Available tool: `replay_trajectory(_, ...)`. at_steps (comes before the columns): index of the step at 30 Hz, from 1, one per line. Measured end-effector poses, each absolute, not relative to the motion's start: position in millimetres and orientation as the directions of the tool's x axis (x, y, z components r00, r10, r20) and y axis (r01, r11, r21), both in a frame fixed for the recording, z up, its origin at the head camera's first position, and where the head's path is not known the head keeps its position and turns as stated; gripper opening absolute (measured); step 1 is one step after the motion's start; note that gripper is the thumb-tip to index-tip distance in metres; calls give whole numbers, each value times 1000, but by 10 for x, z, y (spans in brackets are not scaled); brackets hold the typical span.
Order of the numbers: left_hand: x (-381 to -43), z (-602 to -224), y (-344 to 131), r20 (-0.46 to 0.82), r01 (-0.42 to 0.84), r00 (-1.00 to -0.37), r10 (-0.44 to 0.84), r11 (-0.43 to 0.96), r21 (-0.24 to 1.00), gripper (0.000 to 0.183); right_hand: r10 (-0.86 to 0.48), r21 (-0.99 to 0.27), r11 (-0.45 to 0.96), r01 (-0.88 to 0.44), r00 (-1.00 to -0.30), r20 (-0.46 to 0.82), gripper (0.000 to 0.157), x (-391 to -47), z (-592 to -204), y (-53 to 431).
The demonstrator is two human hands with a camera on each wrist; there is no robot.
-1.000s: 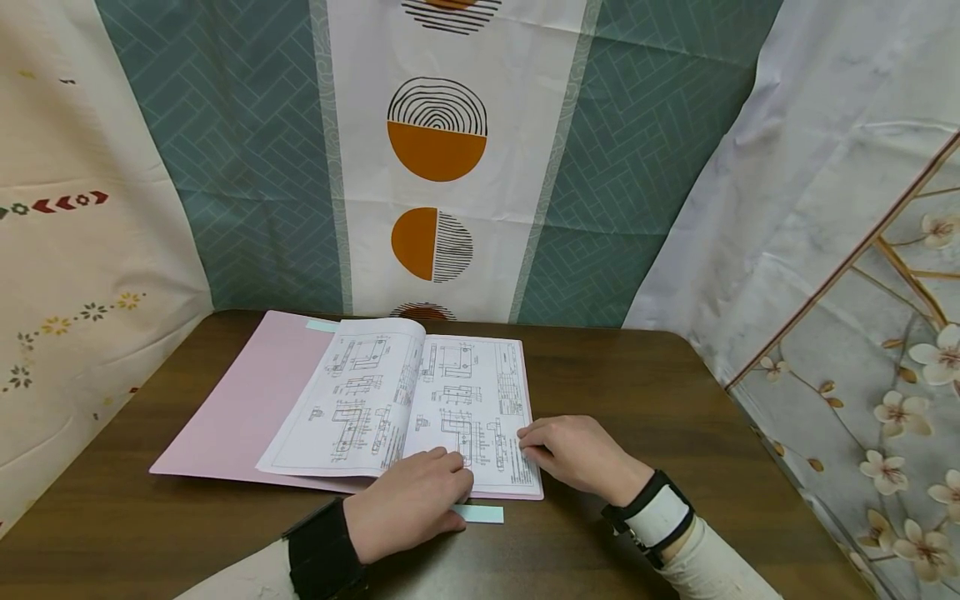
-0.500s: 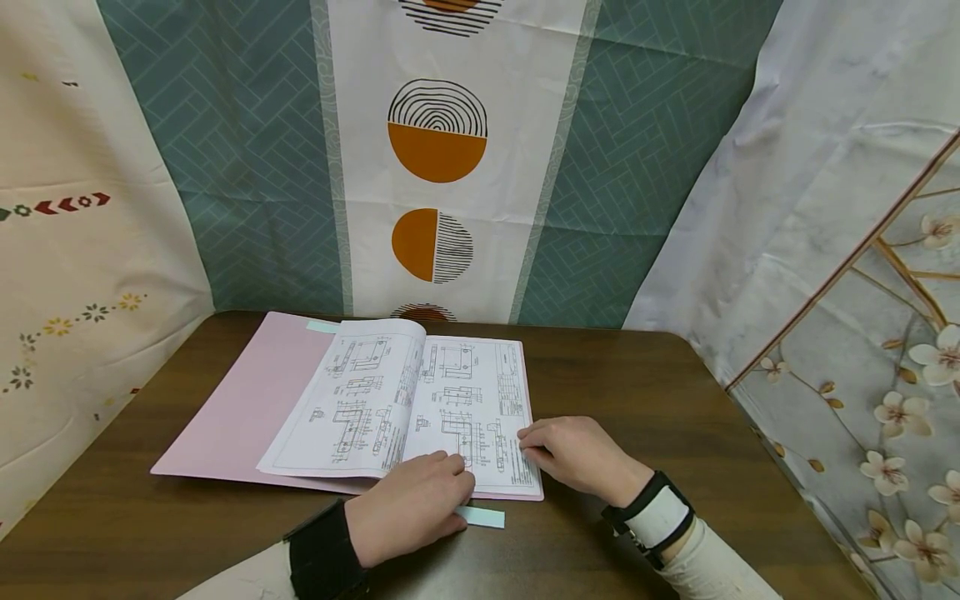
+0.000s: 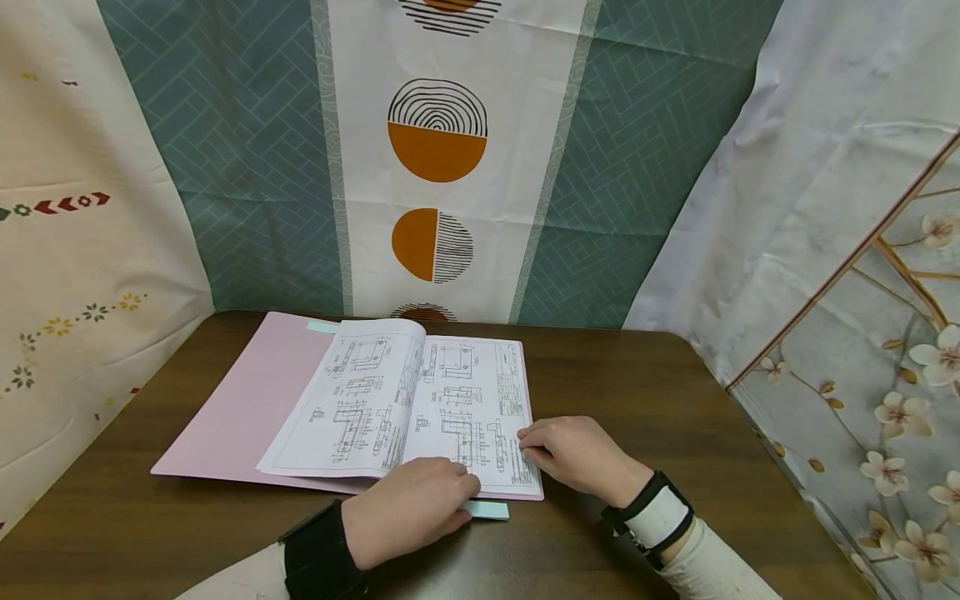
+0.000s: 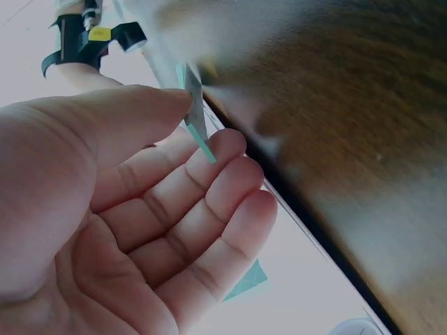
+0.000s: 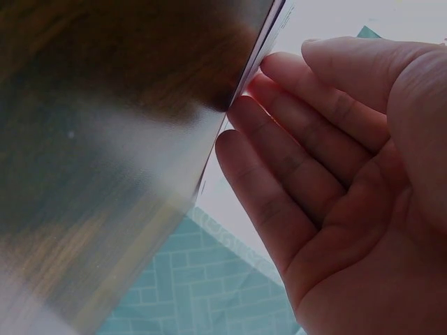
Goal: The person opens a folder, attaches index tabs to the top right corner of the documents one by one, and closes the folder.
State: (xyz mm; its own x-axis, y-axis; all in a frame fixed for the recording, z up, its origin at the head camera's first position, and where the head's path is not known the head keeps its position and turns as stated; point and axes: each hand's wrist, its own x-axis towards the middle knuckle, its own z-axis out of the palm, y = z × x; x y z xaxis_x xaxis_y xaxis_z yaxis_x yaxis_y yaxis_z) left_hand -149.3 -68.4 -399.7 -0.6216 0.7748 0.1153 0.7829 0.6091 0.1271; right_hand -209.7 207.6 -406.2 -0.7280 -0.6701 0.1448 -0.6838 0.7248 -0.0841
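An open pink folder (image 3: 240, 400) lies on the table, holding sheets of technical drawings. One sheet (image 3: 330, 417) is turned over to the left, and another page (image 3: 487, 383) lies flat on the right. At the folder's bottom edge my left hand (image 3: 408, 510) pinches a narrow pale teal strip (image 3: 489, 510) between thumb and fingertips. The left wrist view shows the strip (image 4: 198, 115) standing edge-on, grey on one face. My right hand (image 3: 577, 454) rests at the page's right edge. Its fingers (image 5: 276, 171) are loosely bent along that edge, the thumb apart from them.
Another pale teal strip (image 3: 322, 326) shows at the folder's top edge, partly under the turned sheet. The brown wooden table (image 3: 622, 375) extends to the right. Patterned cloth (image 3: 262, 167) hangs behind the table and along both sides.
My left hand has shifted slightly to the right and down, and the teal strip in it has moved a little right and tilted. My right hand and the folder have not moved.
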Motion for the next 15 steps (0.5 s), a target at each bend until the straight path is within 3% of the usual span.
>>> replay_trajectory(8, -1500, -3952, -687, 181, 801, -597, 781, 591, 91, 10, -664, -90, 730, -677, -735, 138, 16, -2103, -4069, 2069)
replay_trajectory(15, -1575, -3923, -721, 237, 769, -637, 734, 628, 119, 16, -671, -136, 720, -681, -733, 117, 16, -2140, -4053, 2078)
